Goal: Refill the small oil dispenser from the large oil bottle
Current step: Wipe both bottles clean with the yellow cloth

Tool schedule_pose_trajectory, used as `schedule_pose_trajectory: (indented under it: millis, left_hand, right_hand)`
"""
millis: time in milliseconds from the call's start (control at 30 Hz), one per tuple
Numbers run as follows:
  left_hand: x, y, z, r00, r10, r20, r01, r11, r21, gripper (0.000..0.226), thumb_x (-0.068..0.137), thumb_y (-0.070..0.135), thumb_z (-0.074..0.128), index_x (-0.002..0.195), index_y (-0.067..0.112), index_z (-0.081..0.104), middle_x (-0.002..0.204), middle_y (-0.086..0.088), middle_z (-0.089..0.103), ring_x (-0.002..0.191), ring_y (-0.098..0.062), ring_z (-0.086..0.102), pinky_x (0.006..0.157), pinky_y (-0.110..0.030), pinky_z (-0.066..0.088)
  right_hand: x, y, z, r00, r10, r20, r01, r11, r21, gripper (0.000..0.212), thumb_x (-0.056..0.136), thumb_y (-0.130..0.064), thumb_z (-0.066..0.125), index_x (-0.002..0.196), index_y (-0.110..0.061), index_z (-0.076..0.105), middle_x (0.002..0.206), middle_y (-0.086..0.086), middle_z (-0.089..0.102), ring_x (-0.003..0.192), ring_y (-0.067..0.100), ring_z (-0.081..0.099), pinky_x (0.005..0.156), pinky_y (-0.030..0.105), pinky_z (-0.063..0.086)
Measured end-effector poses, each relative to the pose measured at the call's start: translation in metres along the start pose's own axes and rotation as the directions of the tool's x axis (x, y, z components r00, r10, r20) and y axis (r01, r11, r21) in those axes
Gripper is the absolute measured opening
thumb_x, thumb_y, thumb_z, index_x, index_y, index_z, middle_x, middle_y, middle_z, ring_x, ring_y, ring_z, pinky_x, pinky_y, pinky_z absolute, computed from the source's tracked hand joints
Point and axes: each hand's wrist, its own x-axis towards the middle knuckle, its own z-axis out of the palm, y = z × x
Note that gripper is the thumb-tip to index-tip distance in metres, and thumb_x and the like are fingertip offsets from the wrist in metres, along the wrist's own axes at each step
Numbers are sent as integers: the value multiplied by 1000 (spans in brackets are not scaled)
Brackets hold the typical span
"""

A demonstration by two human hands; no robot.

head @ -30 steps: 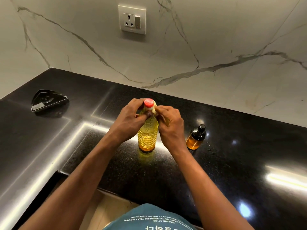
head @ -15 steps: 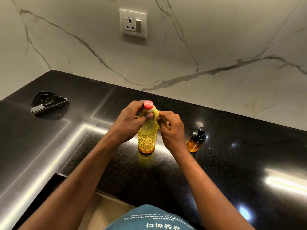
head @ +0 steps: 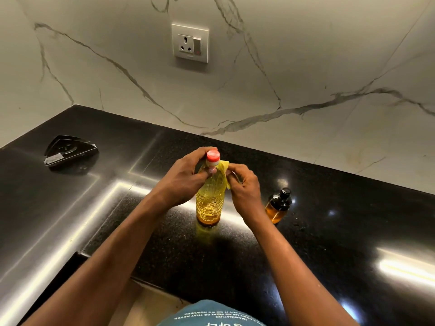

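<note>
The large oil bottle [head: 209, 203] stood upright at centre frame, red cap [head: 213, 156] on, the left hand [head: 186, 175] curled round its neck. The right hand [head: 244, 187] pinched a yellow strip [head: 223, 171] (a seal, I'd guess) at its shoulder; the small dispenser [head: 277, 208] stood just right of that wrist.

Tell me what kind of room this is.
Probably a home kitchen: a black stone countertop, a marble-look backsplash with a wall socket, and a large oil bottle beside a small oil dispenser.
</note>
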Motion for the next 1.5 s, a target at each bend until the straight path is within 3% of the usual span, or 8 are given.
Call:
schedule_pose_trajectory:
  millis: [100,267,367,567,733,900,1233,1500]
  left_hand:
    - [1,0,1,999,-39,-20,40,999,28,54,102,20,61,153,31,43,144,-1,52,135,-19,47,114,-45,42]
    - [0,7,5,990,-58,-125,64,997,44,63,100,19,64,158,24,38,147,-4,52,132,-15,50,111,-31,41]
    - [-2,7,3,988,-26,-151,27,1000,0,63,96,21,71,154,21,45,148,-2,56,133,-13,53,113,-34,45]
    - [-6,6,5,984,15,-179,-34,995,-99,45,91,26,77,134,23,65,125,8,70,121,-7,63,106,-38,53]
    - [-4,5,4,986,3,-165,-22,993,-118,41,90,23,78,130,23,68,120,9,71,118,-5,63,107,-38,52]
    - [-3,6,5,991,19,-133,-39,988,-150,41,92,20,75,132,27,67,123,12,71,120,-4,63,107,-35,52]
    - [0,3,4,989,13,-148,-32,991,-128,38,94,18,73,131,29,66,117,16,69,114,6,60,96,-18,46]
    - [0,0,5,990,4,-139,-25,989,-146,40,93,19,75,131,28,67,121,12,70,117,0,61,99,-22,48]
  right_hand:
    - [-6,11,-3,998,63,28,-63,998,0,19,105,-18,61,117,-24,75,109,-8,68,110,23,62,97,59,51]
    - [-10,-2,-6,996,59,62,-62,996,64,23,103,-20,63,109,-41,70,113,-3,68,109,19,65,93,58,56]
    - [-6,-16,-8,999,-9,31,6,996,88,18,102,-20,66,113,-33,71,115,-3,69,108,14,66,91,51,59]
    - [-4,-14,-1,987,-158,2,158,985,-67,19,102,-15,62,114,-19,75,106,-9,67,103,14,58,84,33,50]
    - [-12,5,-6,995,-100,-21,94,976,-198,14,102,-10,63,101,-20,74,91,-15,60,88,4,48,75,29,37]
    - [-11,-18,-3,974,-227,-4,219,941,-258,28,102,-9,60,125,-15,74,115,-4,66,103,9,48,84,11,37]
    - [-32,-8,8,919,-383,-90,313,849,-425,32,96,-4,73,127,-12,74,117,4,65,106,14,53,86,25,47]
    - [-7,-5,-1,990,-144,7,137,924,-356,18,102,-9,59,104,-12,76,96,0,66,89,16,53,74,33,43]
